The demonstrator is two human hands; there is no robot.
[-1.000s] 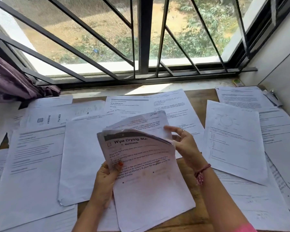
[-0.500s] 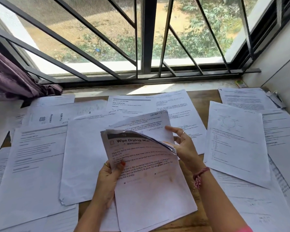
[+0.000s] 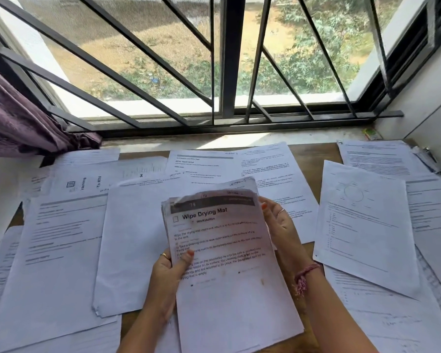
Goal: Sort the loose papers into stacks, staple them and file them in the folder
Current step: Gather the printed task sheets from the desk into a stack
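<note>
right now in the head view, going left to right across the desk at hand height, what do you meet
Purple curtain up at the far left edge → blank sheet → left hand → held "Wipe Drying Mat" stack → right hand → sheet with a circle diagram.

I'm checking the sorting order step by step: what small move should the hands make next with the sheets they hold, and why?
Probably square the held sheets and lay them down as one stack. The left hand grips their left edge, the right hand steadies the right edge, and the top corners look uneven. Loose papers cover the desk; I see no stapler.
</note>
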